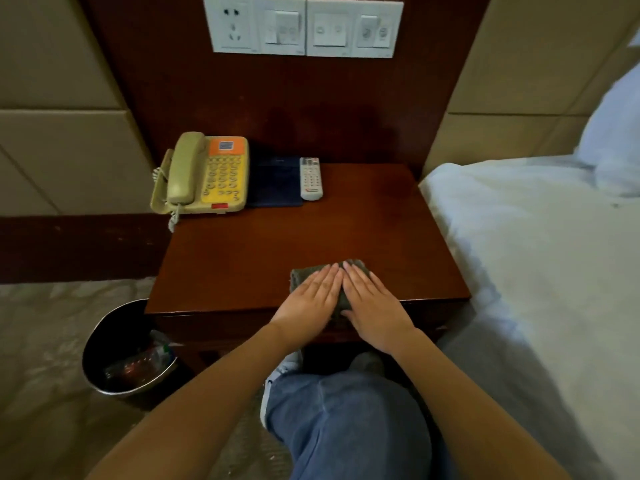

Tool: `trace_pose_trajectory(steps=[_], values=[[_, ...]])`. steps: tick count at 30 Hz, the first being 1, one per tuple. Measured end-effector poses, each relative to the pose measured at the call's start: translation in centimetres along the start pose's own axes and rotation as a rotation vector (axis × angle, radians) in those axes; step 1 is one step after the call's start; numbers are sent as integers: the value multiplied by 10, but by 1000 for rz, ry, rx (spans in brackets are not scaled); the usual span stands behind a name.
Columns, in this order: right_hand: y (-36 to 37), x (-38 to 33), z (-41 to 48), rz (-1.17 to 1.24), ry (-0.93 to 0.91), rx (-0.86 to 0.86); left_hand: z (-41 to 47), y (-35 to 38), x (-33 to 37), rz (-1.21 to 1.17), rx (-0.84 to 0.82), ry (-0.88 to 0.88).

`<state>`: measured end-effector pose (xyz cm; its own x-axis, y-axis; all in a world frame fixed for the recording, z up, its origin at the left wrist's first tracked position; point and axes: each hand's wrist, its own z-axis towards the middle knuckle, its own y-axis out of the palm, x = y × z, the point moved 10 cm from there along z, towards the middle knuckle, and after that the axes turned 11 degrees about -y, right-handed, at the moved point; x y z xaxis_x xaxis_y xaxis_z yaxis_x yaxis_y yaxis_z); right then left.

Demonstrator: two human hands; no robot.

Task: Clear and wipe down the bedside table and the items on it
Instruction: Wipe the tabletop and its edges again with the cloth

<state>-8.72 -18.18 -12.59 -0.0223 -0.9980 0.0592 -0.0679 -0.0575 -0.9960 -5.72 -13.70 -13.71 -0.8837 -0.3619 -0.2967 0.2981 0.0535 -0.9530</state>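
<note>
Near the front edge of the counter (363, 216), item one: grey cloth (302, 274), folded into a thick pad and lying flat on the dark wood. Left hand (308, 299) and right hand (374, 306) rest side by side on top of it, palms down, fingers straight and together. They press rather than grip, and neither curls round anything. Handling, by judgement: soft and light, limp once lifted. It should slide readily on the polished top under flat pressure, so wiping needs no pinch; carrying needs only a gather at one edge.

Item two: telephone (221, 178), back left corner. Cream body, yellow keypad, handset (183, 168) seated in its cradle, coiled cord (173, 216) hanging off the left side. Likely rigid plastic of moderate weight. Best taken by the base with both hands, since the handset sits loose and the cord may drag.

Item three: dark blue folder (275, 181), flat, just right of the telephone and apparently touching it. Probably thin and stiff; lift by its free front edge.

Item four: white remote (310, 178), on or against the folder's right edge; which, cannot be told. Light, hard, smooth; grip across the long sides.

Clearing not yet done: all three items stand at the back of the counter. Off the counter: bin (100, 344) on the floor to the left, bottles inside; bed (519, 254) to the right.
</note>
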Motion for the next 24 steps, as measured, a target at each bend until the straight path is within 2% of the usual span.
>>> trace_pose_trajectory(steps=[3,8,11,14,18,20,24], values=[[4,33,-28,-2,69,18,23,-9,34,-49,-3,35],[19,88,-67,-26,217,-83,60,-23,90,-76,-42,98],[15,113,-85,-93,246,-6,76,-31,116,-89,-29,118],[27,141,-101,-32,338,-19,93,-36,141,-92,-32,148],[25,161,-115,41,392,-17,111,-48,160,-126,-40,162],[28,165,-119,67,410,-133,115,-52,162,-150,-67,180],[23,166,-120,80,447,-182,114,-56,156,-266,-130,228]])
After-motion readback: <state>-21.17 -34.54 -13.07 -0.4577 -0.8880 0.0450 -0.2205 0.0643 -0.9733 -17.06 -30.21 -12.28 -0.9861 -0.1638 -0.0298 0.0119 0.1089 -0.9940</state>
